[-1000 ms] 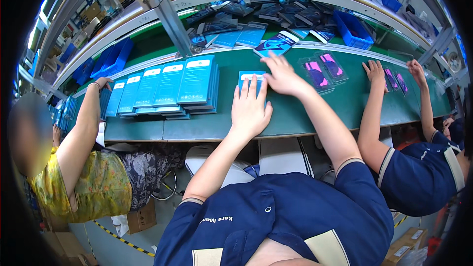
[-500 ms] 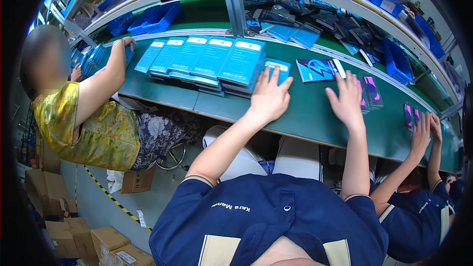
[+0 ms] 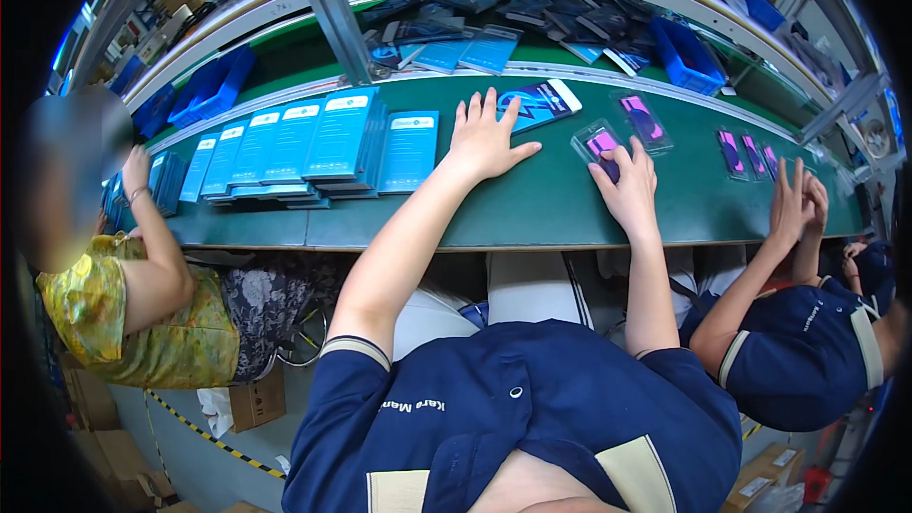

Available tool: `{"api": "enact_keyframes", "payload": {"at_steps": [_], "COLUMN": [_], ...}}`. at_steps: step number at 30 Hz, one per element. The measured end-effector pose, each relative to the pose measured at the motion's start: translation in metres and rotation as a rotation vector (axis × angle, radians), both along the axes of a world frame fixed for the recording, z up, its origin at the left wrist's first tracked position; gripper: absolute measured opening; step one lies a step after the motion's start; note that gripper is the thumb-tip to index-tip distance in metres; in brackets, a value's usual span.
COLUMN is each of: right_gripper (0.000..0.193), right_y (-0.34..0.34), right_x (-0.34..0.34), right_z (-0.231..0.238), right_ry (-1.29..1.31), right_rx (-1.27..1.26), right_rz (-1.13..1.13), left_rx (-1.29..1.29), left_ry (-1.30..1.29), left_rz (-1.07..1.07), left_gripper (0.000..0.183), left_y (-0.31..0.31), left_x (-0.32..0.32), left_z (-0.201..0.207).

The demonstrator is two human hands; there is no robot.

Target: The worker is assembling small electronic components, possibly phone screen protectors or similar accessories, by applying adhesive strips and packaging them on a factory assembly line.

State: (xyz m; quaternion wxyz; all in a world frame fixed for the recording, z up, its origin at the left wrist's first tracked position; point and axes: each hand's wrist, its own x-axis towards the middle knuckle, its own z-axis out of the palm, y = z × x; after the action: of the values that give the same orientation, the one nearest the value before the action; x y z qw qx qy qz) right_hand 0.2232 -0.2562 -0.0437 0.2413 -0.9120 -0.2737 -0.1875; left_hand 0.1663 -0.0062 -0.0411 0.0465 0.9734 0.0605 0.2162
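Note:
My left hand (image 3: 484, 141) is open, fingers spread over the near left end of a flat dark-and-blue box (image 3: 543, 106) with a white end. Its fingertips hide that end of the box. My right hand (image 3: 629, 190) has thumb and fingers closed on the near edge of a clear plastic pack (image 3: 597, 140) with a pink-and-black insert. A second such pack (image 3: 646, 122) lies just beyond it. Left of my left hand, a light-blue box (image 3: 408, 154) lies beside a stack of similar blue boxes (image 3: 332, 138) in a row.
More clear packs (image 3: 746, 154) lie to the right, near a co-worker's hands (image 3: 796, 204). Another person (image 3: 142, 294) sits at the left. Behind the green bench (image 3: 380, 223), blue bins (image 3: 686, 57) and a heap of dark packages (image 3: 570, 19) lie under a shelf post (image 3: 332, 14).
The view has swung right. My left hand has gone from the light-blue box to the flat dark-and-blue one. My right hand has closed on a clear pack, which now lies apart from its neighbour.

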Motion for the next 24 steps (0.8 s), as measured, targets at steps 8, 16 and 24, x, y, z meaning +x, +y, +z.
{"api": "enact_keyframes", "payload": {"at_steps": [8,16,24], "right_gripper": [0.042,0.048,0.063], "right_y": [-0.044,-0.037,0.002], "right_x": [-0.010,-0.007,-0.050], "right_z": [0.008,0.023,0.029], "right_ry": [0.180,0.338,0.707], "right_rx": [0.185,0.140,0.482], "right_rz": [-0.129,0.330,0.867], "left_rx": [-0.510,-0.103,-0.340], "left_ry": [0.519,0.300,0.211], "left_rz": [-0.239,-0.486,-0.517], "left_gripper": [0.042,0.100,0.094], "left_y": [0.007,-0.012,-0.019], "left_x": [-0.049,-0.055,-0.059], "left_z": [0.095,0.023,0.026]}}
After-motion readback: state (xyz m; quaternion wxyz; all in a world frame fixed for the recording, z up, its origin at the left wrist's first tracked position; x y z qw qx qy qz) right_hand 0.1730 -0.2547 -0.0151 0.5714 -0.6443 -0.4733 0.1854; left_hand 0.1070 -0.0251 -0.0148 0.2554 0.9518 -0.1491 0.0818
